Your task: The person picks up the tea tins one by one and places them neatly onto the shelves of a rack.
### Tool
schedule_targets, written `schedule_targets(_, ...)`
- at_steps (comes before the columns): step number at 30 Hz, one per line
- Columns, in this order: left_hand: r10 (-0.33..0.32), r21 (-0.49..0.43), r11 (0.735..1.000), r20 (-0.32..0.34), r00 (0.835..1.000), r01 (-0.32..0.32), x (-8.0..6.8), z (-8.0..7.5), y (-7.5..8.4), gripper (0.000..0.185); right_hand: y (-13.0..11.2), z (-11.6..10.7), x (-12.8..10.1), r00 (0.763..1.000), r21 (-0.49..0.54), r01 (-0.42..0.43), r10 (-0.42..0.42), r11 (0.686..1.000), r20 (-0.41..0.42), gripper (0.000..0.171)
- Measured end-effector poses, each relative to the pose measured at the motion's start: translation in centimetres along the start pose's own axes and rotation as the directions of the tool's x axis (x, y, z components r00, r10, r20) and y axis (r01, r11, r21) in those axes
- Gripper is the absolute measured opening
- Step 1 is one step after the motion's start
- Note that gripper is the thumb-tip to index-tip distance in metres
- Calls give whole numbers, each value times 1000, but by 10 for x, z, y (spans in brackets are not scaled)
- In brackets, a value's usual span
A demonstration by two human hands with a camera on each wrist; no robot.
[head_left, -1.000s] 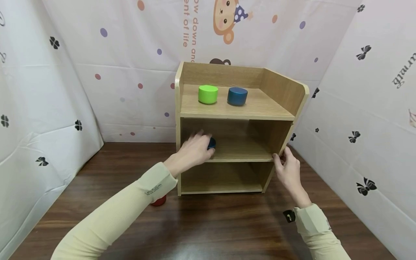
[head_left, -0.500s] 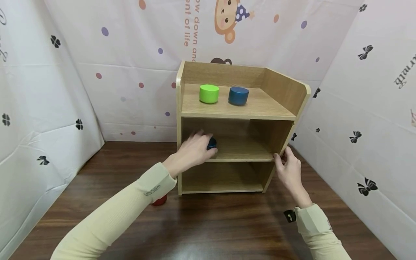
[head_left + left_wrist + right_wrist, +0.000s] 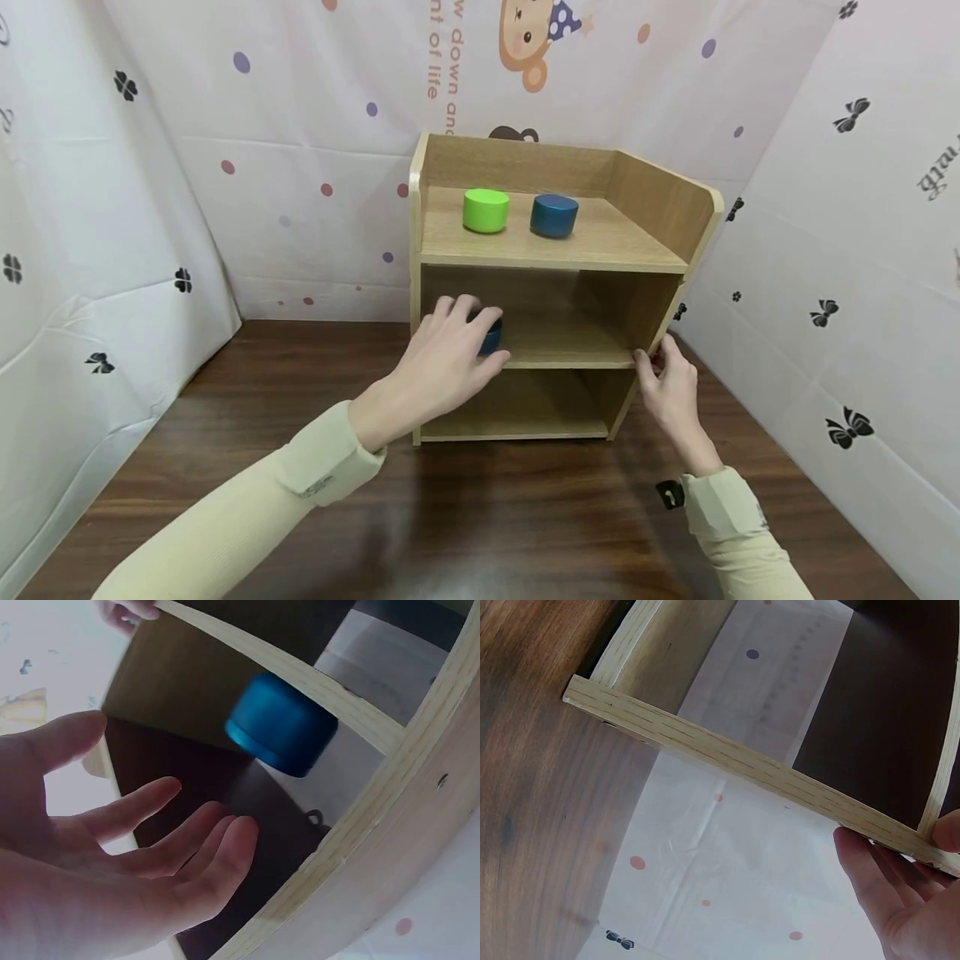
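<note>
A small wooden shelf (image 3: pixel 551 265) stands on the dark table. A round blue tin (image 3: pixel 281 724) sits at the left of its middle level. Just in front of that tin is my left hand (image 3: pixel 442 358), fingers loosely bent and spread; the left wrist view shows a gap between hand and tin. My right hand (image 3: pixel 670 392) grips the shelf's right side panel (image 3: pixel 780 776), thumb at the front and fingers along the outer face. On the top level stand a bright green tin (image 3: pixel 485 211) and a second blue tin (image 3: pixel 554 217), side by side.
The dark wood-grain table (image 3: pixel 510 517) carries the shelf. White printed cloth (image 3: pixel 315 167) hangs behind and on both sides. Raised panels edge the shelf's top level. A small black tag (image 3: pixel 670 494) shows beside the right cuff.
My left hand has drawn back from the blue tin on the middle level, towards me. The red object by the left sleeve is out of sight now. My right hand keeps its hold.
</note>
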State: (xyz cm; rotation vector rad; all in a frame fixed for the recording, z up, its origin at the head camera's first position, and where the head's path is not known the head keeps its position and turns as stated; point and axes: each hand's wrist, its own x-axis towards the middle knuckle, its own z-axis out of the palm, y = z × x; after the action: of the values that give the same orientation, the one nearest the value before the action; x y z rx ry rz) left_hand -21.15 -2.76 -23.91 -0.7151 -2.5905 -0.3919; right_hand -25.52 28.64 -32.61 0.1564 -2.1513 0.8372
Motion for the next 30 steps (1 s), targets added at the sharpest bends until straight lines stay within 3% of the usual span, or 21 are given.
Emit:
schedule_targets(9, 30, -31, 999, -117, 993, -34, -28, -9, -2, 41, 0, 2, 4, 1000, 19, 9, -9, 1000, -2, 17)
schedule_targets(18, -4, -55, 998, -189, 982, -7, -54, -11, -16, 37, -1, 1, 2, 1000, 18, 6, -6, 1000, -6, 17)
schedule_targets(24, -56, -37, 998, -178, 982, 50, -71, -8, -36, 42, 0, 0, 2, 1000, 26, -4, 4, 1000, -9, 16)
schedule_targets(30, -145, -48, 989, -108, 984, 140, -87, -5, -57, 46, 2, -1, 1, 1000, -4, -8, 8, 1000, -13, 17)
